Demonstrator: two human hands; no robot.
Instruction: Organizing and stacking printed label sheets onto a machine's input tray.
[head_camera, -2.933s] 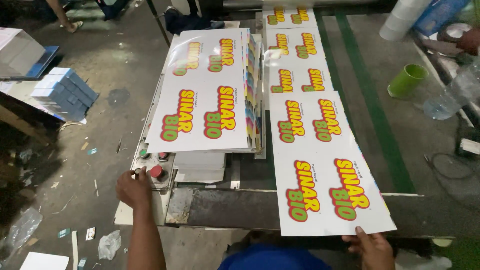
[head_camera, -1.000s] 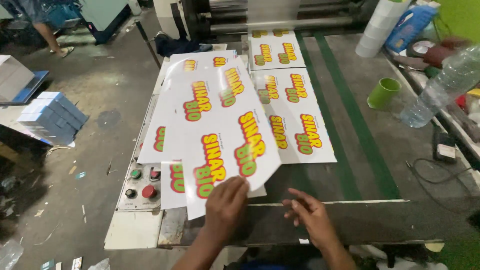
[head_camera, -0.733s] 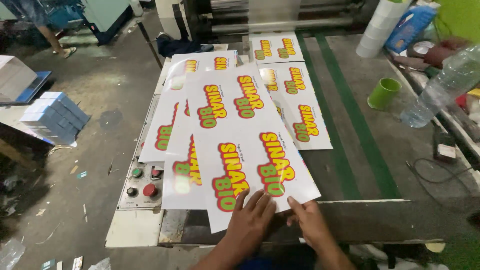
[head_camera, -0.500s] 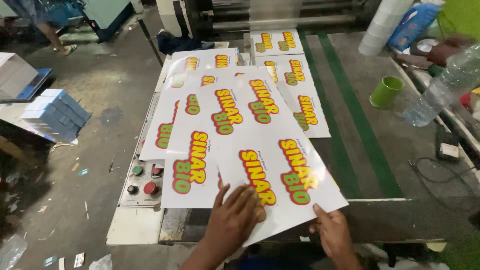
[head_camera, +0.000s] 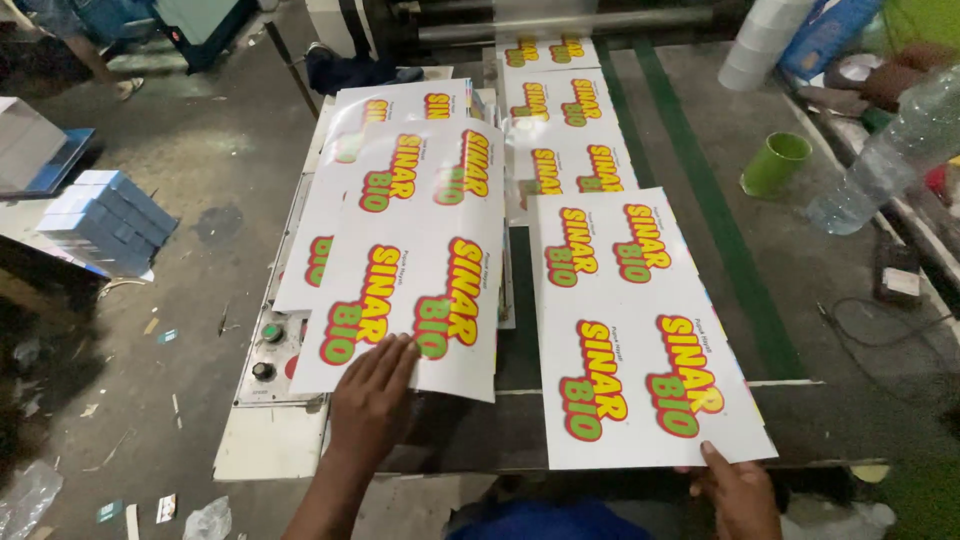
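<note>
Left hand (head_camera: 375, 400) flat; right hand (head_camera: 740, 490) pinching

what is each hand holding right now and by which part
The right hand holds the right printed sheet by its near bottom edge. The left hand lies flat on the left sheet's near edge, pressing rather than gripping.

A dull grey concrete floor (head_camera: 215, 190), stained and littered with scraps of paper and plastic, fills the left side, where a stack of blue-and-white boxes (head_camera: 105, 215) sits near another pale box (head_camera: 25, 145) on a blue pallet. The dark worktop (head_camera: 800, 270) carries two green stripes (head_camera: 720, 220) running away from the viewer, with a green cup (head_camera: 775, 163), a clear plastic bottle (head_camera: 880, 160) and a stack of white cups (head_camera: 760, 45) along its right side. At the far end stands a machine with a metal roller (head_camera: 560, 22), under dim, even light.
</note>
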